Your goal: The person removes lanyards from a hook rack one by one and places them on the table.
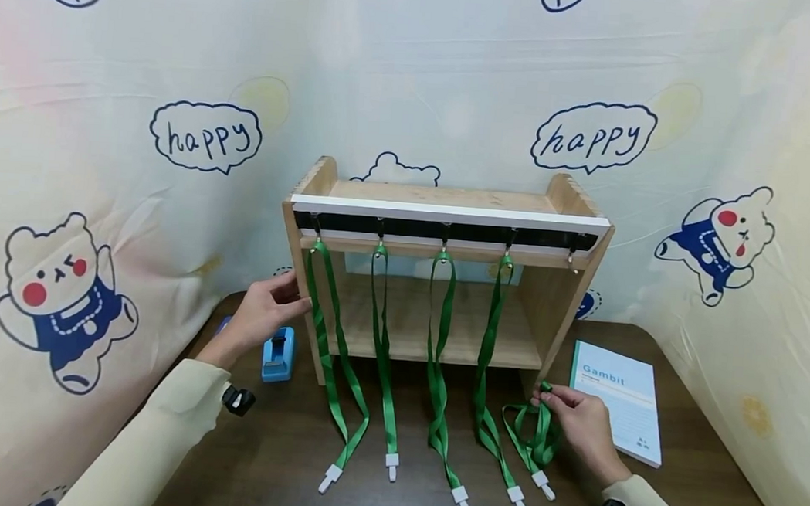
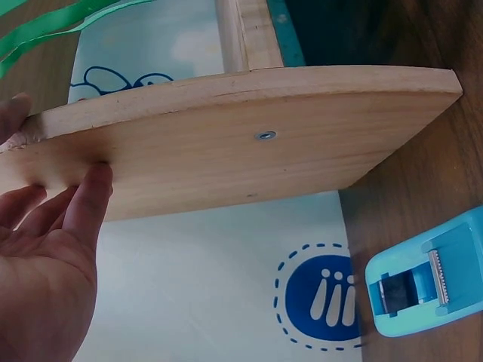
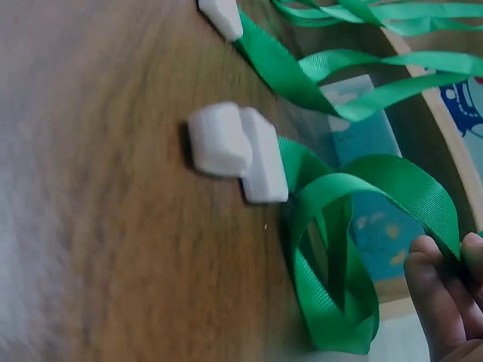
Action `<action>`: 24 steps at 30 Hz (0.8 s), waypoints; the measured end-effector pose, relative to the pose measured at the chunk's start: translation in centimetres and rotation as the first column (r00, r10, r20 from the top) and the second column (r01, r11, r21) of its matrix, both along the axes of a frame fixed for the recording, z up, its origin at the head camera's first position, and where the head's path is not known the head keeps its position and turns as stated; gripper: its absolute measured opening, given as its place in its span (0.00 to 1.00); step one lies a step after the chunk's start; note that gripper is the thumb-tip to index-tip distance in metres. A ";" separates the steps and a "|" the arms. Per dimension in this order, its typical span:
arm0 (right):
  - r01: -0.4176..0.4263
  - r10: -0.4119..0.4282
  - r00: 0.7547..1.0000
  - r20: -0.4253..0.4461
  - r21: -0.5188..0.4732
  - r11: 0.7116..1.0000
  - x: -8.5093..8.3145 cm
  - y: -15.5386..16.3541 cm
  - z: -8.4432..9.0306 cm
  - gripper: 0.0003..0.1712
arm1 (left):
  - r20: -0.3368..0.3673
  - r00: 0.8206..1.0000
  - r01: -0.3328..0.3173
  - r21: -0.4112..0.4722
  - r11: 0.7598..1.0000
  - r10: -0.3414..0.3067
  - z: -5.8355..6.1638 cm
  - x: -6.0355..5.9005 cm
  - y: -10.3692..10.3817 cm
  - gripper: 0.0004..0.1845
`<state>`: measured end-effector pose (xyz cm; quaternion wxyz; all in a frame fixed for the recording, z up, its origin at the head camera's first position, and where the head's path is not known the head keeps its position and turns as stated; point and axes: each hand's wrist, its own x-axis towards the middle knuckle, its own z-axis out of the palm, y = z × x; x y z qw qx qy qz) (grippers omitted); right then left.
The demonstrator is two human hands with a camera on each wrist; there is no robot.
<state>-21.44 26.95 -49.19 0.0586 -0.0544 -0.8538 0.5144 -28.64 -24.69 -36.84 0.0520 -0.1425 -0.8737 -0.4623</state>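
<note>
From the head view, a light wooden two-tier rack (image 1: 438, 286) stands at the table's 12 o'clock, with four green ribbon lanyards (image 1: 384, 360) hanging from hooks under its top rail. The left hand (image 1: 265, 310) rests with straight fingers against the rack's side panel at 9 o'clock. At 4 o'clock the right hand (image 1: 579, 422) pinches a fifth, loose green lanyard (image 1: 533, 439) lying coiled on the dark brown wooden table (image 1: 295, 463). A blue tape dispenser (image 1: 278, 355) sits just beside the rack's left foot; a pale teal booklet (image 1: 622, 398) lies at 3 o'clock.

In the left wrist view, straight fingers (image 2: 87, 204) press the wooden panel (image 2: 249, 143), with the dispenser (image 2: 426, 275) at 4 o'clock.

In the right wrist view, fingertips (image 3: 434, 279) nip the lanyard's loop (image 3: 355, 226), and its white plastic clip (image 3: 238, 151) rests on the table at 11 o'clock.
</note>
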 end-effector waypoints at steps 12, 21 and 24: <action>0.008 -0.006 1.000 -0.014 0.149 0.989 -0.9 0.4 -1.3 0.12 | 0.003 1.000 0.000 -0.001 1.000 0.000 0.0 0.1 0.1 0.33; 0.004 0.004 1.000 -0.031 0.243 0.970 -0.9 0.6 -1.5 0.11 | -0.005 1.000 -0.001 -0.010 1.000 0.001 -0.1 0.0 0.1 0.33; 0.004 0.002 1.000 -0.019 0.279 0.960 -0.9 0.8 -1.4 0.11 | -0.005 1.000 -0.001 -0.011 1.000 0.001 0.0 0.0 0.1 0.33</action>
